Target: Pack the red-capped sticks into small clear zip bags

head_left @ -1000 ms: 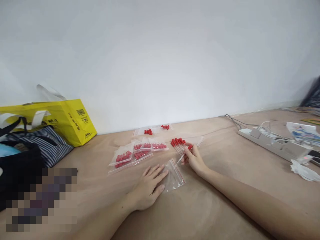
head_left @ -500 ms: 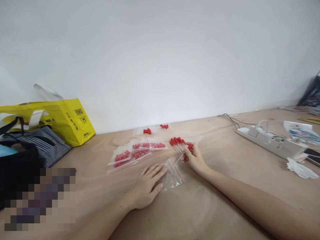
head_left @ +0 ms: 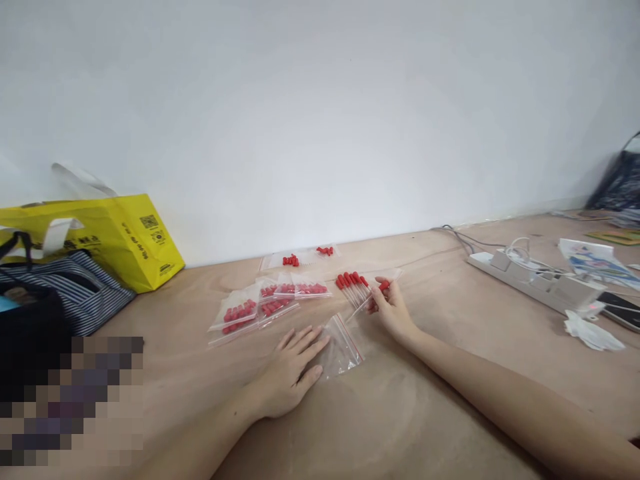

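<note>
My left hand (head_left: 290, 373) lies flat with its fingers spread, the fingertips on the left edge of a clear zip bag (head_left: 341, 350) with a red seal line. My right hand (head_left: 393, 312) is closed at the fingertips around a red-capped clear tube (head_left: 384, 285). Just left of those fingers, several more red-capped tubes (head_left: 351, 280) lie side by side. A clear bag (head_left: 391, 273) shows behind the right hand. Filled zip bags with red-capped pieces (head_left: 240, 312) overlap to the left, beyond my left hand.
Near the wall are two bags with small red pieces (head_left: 291, 260). A yellow bag (head_left: 150, 247) and a striped pouch (head_left: 100, 287) stand at the left. On the right sit a power strip (head_left: 535, 283), cables, a crumpled white glove or wrapper (head_left: 593, 332) and a phone (head_left: 623, 310).
The whole view has shifted slightly, with the objects a little further left. The right fingers have shifted slightly around the red cap. My left hand stays on the bag.
</note>
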`<state>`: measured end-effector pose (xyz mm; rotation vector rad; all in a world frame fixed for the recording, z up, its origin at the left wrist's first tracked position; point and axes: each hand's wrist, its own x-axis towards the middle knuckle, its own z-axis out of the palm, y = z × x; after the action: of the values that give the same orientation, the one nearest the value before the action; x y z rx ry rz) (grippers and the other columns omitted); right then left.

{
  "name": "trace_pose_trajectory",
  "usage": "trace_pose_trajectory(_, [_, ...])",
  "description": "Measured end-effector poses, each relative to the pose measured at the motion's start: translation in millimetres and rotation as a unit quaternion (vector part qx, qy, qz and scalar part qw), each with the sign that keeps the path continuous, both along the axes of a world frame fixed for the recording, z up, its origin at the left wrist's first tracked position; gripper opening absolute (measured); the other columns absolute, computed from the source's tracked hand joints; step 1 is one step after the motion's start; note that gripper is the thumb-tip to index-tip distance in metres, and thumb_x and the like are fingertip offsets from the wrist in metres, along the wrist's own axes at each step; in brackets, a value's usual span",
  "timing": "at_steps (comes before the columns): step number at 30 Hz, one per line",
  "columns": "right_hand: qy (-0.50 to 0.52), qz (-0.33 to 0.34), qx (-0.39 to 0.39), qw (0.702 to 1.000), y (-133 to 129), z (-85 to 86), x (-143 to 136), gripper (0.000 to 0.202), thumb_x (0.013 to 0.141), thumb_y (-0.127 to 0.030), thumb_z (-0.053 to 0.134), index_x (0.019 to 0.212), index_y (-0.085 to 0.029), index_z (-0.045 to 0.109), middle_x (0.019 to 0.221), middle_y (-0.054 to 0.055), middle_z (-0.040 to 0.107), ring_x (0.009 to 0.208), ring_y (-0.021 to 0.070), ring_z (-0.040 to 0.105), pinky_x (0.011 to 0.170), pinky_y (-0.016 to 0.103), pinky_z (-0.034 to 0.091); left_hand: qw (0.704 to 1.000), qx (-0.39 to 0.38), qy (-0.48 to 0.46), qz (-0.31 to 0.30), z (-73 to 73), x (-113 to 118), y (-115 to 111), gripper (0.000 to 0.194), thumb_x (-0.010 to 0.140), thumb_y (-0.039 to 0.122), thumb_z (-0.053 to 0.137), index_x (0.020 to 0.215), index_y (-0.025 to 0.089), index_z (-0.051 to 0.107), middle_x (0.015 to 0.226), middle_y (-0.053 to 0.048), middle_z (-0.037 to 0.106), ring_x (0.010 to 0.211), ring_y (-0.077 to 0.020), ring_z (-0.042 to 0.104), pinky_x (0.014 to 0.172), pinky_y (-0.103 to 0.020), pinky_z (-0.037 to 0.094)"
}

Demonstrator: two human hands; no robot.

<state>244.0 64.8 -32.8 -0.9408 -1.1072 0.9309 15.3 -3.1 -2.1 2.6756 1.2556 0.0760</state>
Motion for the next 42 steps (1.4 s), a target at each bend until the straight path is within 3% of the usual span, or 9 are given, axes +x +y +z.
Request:
trace_pose_trajectory(11, [-0.002,0.048,-0.021,0.999,-2,-5.5,-6,0.038,0.071,-0.048,0.051,0.094,-0.022,0.035,0.06,-0.006,0.048,0.045,0.0096,0.049,0.043,0.024,0.042,1.0,0.003,0.0,-0.001,-0.9,-1,1,0.044,0.09,0.035,0.029,0.133,0.03,0.021,0.141,0.0,0.018,0.128,-0.0213,0.015,0.103,-0.048,0.015])
trace_pose_trajectory(18, [0.023,-0.023,0.001,0.999,-3,2.2,-1,0.041,0.07,-0.047,0.052,0.097,-0.022,0.033,0.062,-0.005,0.049,0.047,0.0103,0.049,0.046,0.025,0.043,1.0,0.001,-0.018,-0.004,-0.6,-1,1,0.044,0.089,0.034,0.032,0.132,0.03,0.023,0.141,0.0,0.019,0.128,-0.0224,0.016,0.103,-0.048,0.015])
trace_pose_trajectory(29, [0.023,0.045,-0.027,0.998,-4,-3.2,-5,0.041,0.068,-0.048,0.054,0.094,-0.022,0.036,0.063,-0.005,0.051,0.046,0.0092,0.05,0.044,0.024,0.043,1.0,0.007,-0.01,-0.007,-2.4,-2,1,0.044,0.09,0.034,0.03,0.133,0.031,0.021,0.141,0.001,0.018,0.128,-0.0214,0.016,0.103,-0.047,0.015])
trace_pose_trajectory(36, [0.065,0.167,-0.118,0.977,-17,1.7,-12,0.033,0.063,-0.043,0.061,0.082,-0.019,0.047,0.061,-0.004,0.055,0.053,0.0114,0.057,0.051,0.026,0.048,0.999,0.014,-0.046,0.002,-1.8,-1,-1,0.055,0.087,0.03,0.035,0.136,0.024,0.011,0.14,-0.001,0.024,0.127,-0.0214,0.02,0.104,-0.045,0.016])
trace_pose_trajectory(42, [-0.072,0.283,-0.147,0.945,-10,-0.2,-7,0.027,0.064,-0.034,0.064,0.08,-0.013,0.058,0.052,-0.004,0.054,0.04,0.0059,0.049,0.035,0.016,0.037,0.998,0.013,-0.059,0.005,-4.2,-2,-1,0.061,0.086,0.027,0.036,0.136,0.023,0.002,0.14,-0.002,0.023,0.126,-0.0208,0.022,0.104,-0.044,0.015])
